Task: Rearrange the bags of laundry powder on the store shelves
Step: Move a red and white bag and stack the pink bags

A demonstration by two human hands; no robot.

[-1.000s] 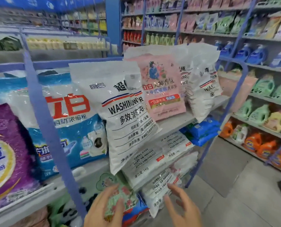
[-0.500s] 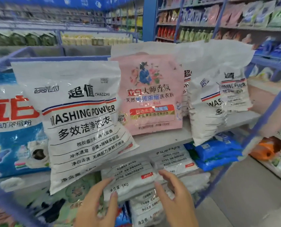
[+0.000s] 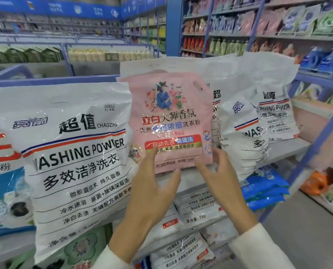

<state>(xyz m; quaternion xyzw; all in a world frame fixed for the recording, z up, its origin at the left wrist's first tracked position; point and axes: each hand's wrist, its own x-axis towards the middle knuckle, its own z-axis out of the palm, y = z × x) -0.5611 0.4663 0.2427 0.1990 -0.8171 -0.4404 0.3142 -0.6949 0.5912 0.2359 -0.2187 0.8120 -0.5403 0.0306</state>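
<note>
Pink bag (image 3: 169,121) stands upright, just beyond both hands. Left hand (image 3: 154,183) and right hand (image 3: 218,177) flank its lower corners, equally near, fingers spread and relaxed, gripping nothing.

Raised forward side by side, the left hand (image 3: 154,183) and the right hand (image 3: 218,177) turn palms toward each other, fingers loosely spread and slightly bent.

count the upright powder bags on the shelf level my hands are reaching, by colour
white bags: 4
pink bag: 1
blue bag: 1, cut off by the left edge
total: 6
</note>
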